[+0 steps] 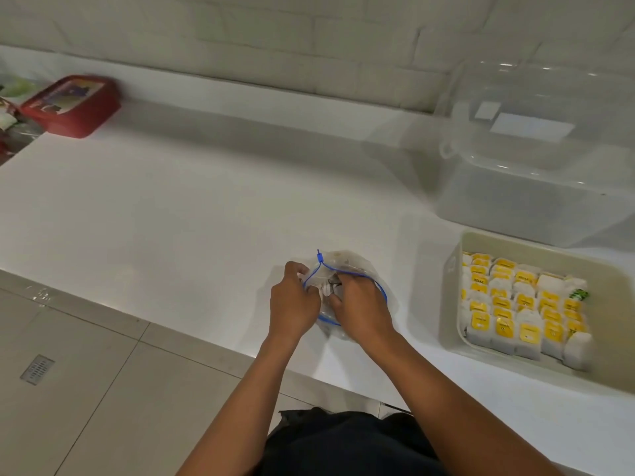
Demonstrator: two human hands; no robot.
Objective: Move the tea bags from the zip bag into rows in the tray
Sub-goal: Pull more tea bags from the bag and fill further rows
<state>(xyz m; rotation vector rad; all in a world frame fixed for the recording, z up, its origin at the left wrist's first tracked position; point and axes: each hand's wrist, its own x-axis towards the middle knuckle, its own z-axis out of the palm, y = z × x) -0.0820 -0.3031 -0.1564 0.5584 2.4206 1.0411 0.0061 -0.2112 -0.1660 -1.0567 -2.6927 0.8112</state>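
A: Nearest the lens are two bare forearms reaching out over a dark garment to the clear plastic zip bag with the blue slider track (347, 269). What are the hands doing?

B: The left hand (293, 304) pinches the bag's near lip, fingers curled on the plastic, holding the mouth open. The right hand (360, 307) is sunk into that mouth, fingers bent round what looks like a crumpled white paper tea bag (326, 288); the fingertips are hidden, so the hold is my reading.

A: And where does the bag sit?

B: On the white countertop (171, 218), well to the left of the shallow beige plastic tray (462, 280). Inside that tray stand rows of white tea bags with yellow tags (515, 307), nearly filling it. Just behind the tray is a big clear plastic storage box (536, 159); far to the tray's left, by the wall, a red lidded tub (74, 104).

A: So which step is this?

B: Fishing out one of the last ones, I'd judge. Next it must come free of the lip, travel right to the tray, and be tucked upright into whatever gap remains, probably at the right-hand end.
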